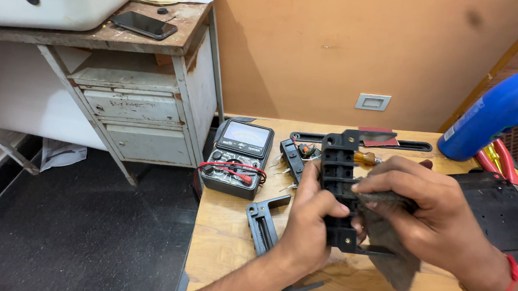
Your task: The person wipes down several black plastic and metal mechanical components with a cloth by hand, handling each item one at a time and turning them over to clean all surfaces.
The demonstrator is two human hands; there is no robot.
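Note:
My left hand [307,226] grips a black plastic frame part [338,172] with rectangular openings, holding it upright above the wooden table [224,237]. My right hand [427,210] presses a dark grey cloth [385,242] against the right side of that frame. The cloth hangs down below my right palm. The lower end of the frame is partly hidden between both hands.
An analog multimeter [238,157] with red leads sits at the table's far left. A black bracket [261,224] lies left of my hands, a black metal plate [505,216] on the right. A blue spray bottle [501,108], a yellow-handled screwdriver [365,158] and a metal desk [139,94] with a phone [144,24] stand farther off.

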